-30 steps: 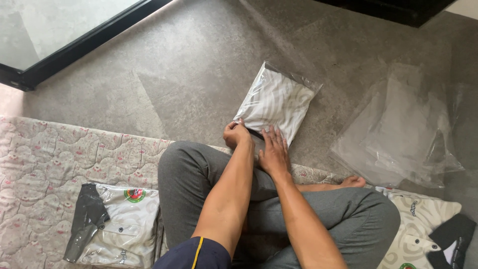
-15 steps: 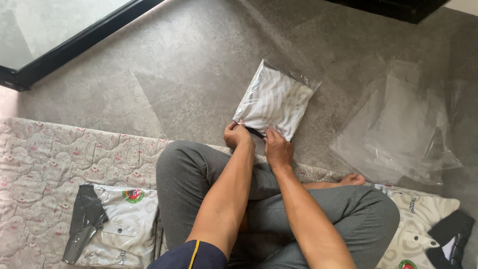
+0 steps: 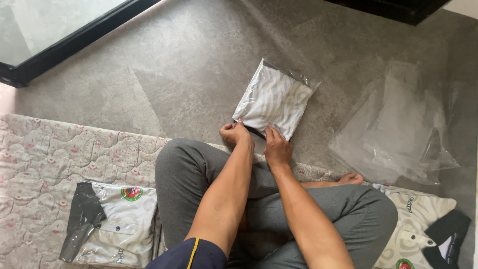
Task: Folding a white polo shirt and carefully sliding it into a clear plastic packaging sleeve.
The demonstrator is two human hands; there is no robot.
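Note:
A folded white garment inside a clear plastic bag (image 3: 275,98) lies on the grey floor in front of my crossed legs. My left hand (image 3: 235,135) pinches the near left corner of the bag's open edge. My right hand (image 3: 277,145) presses and grips the same near edge, a little to the right. Both hands rest against my grey trousers' knee area.
A loose pile of empty clear plastic bags (image 3: 393,134) lies on the floor at the right. A bagged white and black shirt (image 3: 109,224) rests on the quilted mat (image 3: 40,154) at the left; another shirt (image 3: 428,234) lies at the right. A dark-framed glass door (image 3: 59,30) is at the top left.
My right hand has shifted slightly right along the bag's near edge. The bag and my left hand stay nearly in place.

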